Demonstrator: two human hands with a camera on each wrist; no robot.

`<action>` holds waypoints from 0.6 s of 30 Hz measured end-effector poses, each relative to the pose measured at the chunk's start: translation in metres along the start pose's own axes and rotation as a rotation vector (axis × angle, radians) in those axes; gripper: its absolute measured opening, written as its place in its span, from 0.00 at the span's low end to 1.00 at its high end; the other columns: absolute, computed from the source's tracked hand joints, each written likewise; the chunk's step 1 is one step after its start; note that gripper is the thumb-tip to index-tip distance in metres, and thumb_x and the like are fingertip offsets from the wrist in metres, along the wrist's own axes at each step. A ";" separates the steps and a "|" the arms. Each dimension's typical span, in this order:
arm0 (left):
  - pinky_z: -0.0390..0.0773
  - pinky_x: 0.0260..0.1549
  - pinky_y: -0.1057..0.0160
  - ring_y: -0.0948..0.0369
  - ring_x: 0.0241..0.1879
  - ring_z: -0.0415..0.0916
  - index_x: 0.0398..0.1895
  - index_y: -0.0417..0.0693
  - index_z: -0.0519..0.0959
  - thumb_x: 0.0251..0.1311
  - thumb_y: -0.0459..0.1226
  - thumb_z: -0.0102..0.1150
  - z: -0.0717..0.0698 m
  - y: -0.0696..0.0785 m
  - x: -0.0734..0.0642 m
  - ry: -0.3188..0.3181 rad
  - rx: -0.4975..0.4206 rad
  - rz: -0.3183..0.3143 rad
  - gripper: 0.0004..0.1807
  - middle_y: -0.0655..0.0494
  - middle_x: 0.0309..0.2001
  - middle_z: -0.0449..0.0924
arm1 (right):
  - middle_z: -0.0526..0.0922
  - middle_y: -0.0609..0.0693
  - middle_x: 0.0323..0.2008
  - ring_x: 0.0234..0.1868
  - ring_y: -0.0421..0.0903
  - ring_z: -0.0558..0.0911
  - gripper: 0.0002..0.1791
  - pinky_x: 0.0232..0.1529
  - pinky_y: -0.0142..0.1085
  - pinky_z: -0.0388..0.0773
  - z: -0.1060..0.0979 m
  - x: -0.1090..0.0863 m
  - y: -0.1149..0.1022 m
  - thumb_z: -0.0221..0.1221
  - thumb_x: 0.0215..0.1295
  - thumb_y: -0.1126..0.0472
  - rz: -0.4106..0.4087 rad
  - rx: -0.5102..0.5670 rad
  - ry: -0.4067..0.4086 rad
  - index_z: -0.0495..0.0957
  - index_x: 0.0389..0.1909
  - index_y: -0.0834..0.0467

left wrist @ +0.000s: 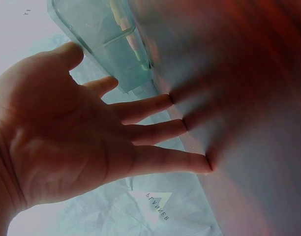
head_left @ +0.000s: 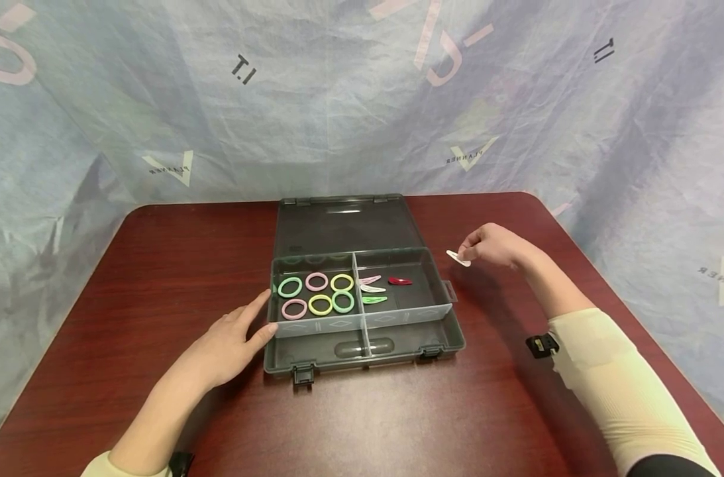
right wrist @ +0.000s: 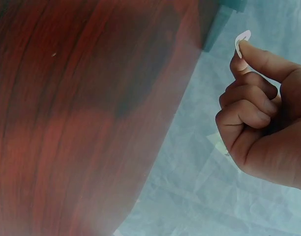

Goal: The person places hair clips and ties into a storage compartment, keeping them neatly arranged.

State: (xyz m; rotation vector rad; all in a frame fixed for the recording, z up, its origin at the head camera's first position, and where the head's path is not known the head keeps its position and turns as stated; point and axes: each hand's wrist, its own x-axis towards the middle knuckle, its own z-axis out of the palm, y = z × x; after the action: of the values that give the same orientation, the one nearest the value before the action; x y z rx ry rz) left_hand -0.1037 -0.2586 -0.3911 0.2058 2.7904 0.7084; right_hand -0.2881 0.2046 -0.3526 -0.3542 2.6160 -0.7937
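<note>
A dark translucent storage box (head_left: 320, 361) lies on the table with its lid (head_left: 346, 228) folded back. Several pink, yellow and green hair ties (head_left: 294, 309) sit in its left compartment. The right one holds a red snap hair clip (head_left: 400, 281), a green one (head_left: 374, 300), a white one (head_left: 371, 289) and a pink one (head_left: 370, 280). Right of the box, my right hand (head_left: 494, 246) pinches another white hair clip (right wrist: 243, 42) between thumb and forefinger, above the table. My left hand (head_left: 227, 344) has its thumb and fingertips at the box's left side, fingers spread and straight.
The box stands near the middle of a reddish-brown table (head_left: 189, 258). A latch (head_left: 304, 375) juts from its front edge and a side tab (head_left: 450, 291) from its right. Printed cloth (head_left: 332, 119) hangs behind the table and at both sides.
</note>
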 end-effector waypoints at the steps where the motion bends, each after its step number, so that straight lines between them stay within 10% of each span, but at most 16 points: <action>1: 0.61 0.59 0.26 0.25 0.68 0.55 0.82 0.52 0.49 0.75 0.63 0.41 0.000 0.001 0.000 -0.001 -0.002 -0.001 0.42 0.28 0.72 0.59 | 0.85 0.51 0.36 0.43 0.54 0.75 0.08 0.44 0.43 0.69 0.000 0.000 -0.002 0.62 0.68 0.62 -0.006 -0.003 -0.002 0.86 0.37 0.64; 18: 0.60 0.60 0.27 0.26 0.69 0.56 0.82 0.52 0.50 0.75 0.62 0.42 0.001 0.001 -0.001 0.008 -0.003 0.003 0.41 0.29 0.72 0.60 | 0.83 0.51 0.32 0.31 0.46 0.69 0.05 0.34 0.40 0.68 0.015 0.001 -0.035 0.63 0.67 0.65 -0.084 0.055 -0.085 0.85 0.35 0.63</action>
State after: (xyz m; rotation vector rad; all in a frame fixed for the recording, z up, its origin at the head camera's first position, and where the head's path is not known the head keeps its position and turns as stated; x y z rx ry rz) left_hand -0.1028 -0.2573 -0.3913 0.2075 2.7967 0.7156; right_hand -0.2781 0.1685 -0.3440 -0.4738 2.5090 -0.8572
